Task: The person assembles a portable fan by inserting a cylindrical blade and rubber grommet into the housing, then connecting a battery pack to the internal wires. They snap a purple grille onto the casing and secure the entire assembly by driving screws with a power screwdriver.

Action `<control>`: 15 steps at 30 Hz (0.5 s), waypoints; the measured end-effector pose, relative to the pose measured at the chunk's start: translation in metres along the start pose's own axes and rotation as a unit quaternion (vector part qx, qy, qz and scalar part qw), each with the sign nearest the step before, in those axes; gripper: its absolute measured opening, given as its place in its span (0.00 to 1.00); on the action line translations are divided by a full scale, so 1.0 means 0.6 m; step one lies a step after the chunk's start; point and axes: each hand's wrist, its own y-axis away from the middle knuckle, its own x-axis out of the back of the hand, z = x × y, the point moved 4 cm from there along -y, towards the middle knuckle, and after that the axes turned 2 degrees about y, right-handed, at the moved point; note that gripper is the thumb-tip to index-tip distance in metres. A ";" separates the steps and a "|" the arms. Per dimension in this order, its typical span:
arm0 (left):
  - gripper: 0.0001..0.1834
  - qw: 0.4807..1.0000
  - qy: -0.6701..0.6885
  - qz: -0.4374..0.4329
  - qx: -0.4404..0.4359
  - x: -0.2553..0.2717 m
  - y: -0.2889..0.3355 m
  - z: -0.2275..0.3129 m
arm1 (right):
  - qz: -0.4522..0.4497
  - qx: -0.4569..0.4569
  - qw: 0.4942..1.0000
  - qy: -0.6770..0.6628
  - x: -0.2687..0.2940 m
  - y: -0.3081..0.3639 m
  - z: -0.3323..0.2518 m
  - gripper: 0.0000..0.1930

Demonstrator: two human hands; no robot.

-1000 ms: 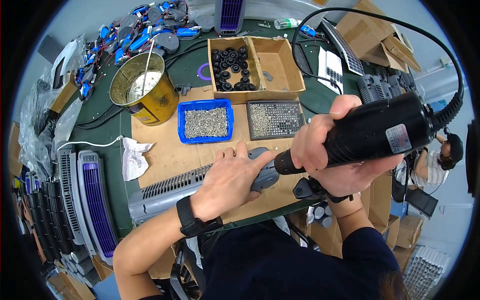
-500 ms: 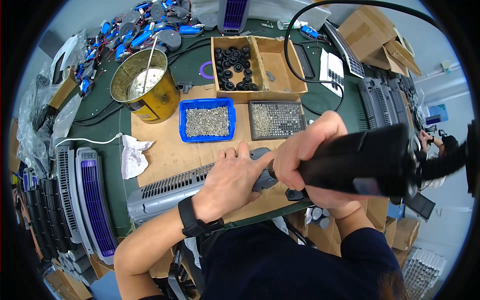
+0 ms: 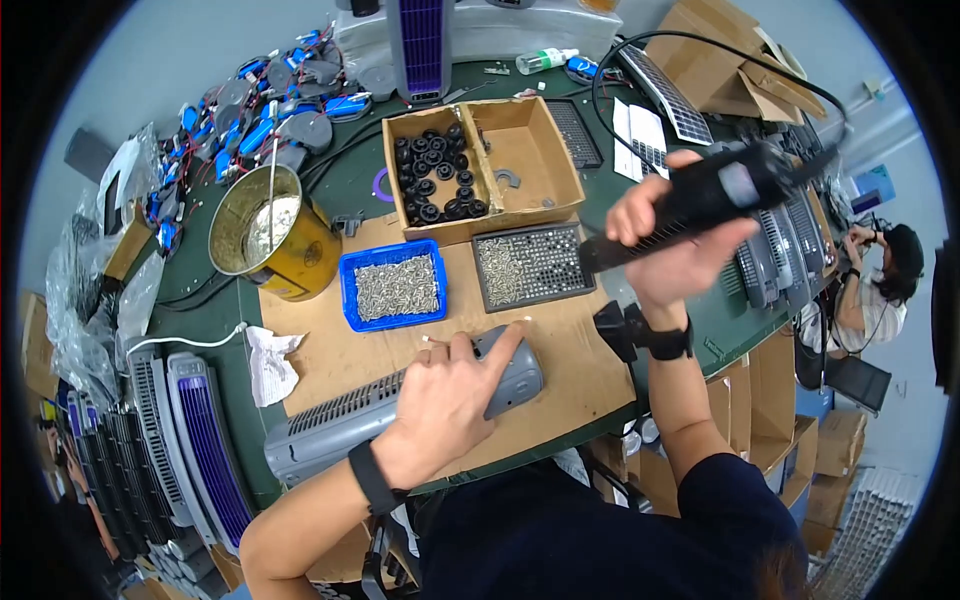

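A long grey slotted fan housing (image 3: pixel 350 417) lies slantwise on the cardboard sheet. My left hand (image 3: pixel 445 400) rests on its right part, index finger stretched toward the rounded end; whatever is under the palm is hidden. My right hand (image 3: pixel 670 245) is wrapped round a black corded electric screwdriver (image 3: pixel 715 200), raised off the housing. Its tip points left, in front of the black perforated tray (image 3: pixel 578 290) of screws. Left of that tray stands a blue bin (image 3: pixel 441 290) full of small screws.
A divided cardboard box (image 3: pixel 575 195) holds black round parts. Beside it stand a yellow can (image 3: pixel 318 262) with a stick and crumpled paper (image 3: pixel 272 370). Purple-grilled fan units (image 3: pixel 205 440) stand at left. The screwdriver's cable (image 3: pixel 735 36) arcs overhead. A person (image 3: pixel 868 300) sits far right.
My right hand has lifted the screwdriver up and away from the housing's right end. My left hand stays on the housing, index finger now extended. The whole view has shifted slightly.
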 end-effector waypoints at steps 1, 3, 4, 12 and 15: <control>0.55 0.999 0.041 -0.026 0.012 0.011 0.002 -0.003 | 0.003 0.001 0.999 0.043 0.013 -0.002 0.015 0.47; 0.54 0.999 0.049 -0.015 -0.005 0.052 0.018 0.004 | 0.017 -0.013 0.998 0.065 0.025 -0.003 0.031 0.46; 0.53 0.994 0.107 -0.017 0.009 0.074 0.029 0.004 | 0.014 -0.017 0.998 0.050 0.031 -0.003 0.039 0.45; 0.55 0.943 0.326 0.006 0.067 0.100 0.115 0.011 | 0.013 -0.030 0.998 0.050 0.041 -0.001 0.061 0.44; 0.52 0.928 0.366 0.038 0.052 0.071 0.131 0.009 | 0.002 -0.039 0.997 0.061 0.039 -0.003 0.066 0.44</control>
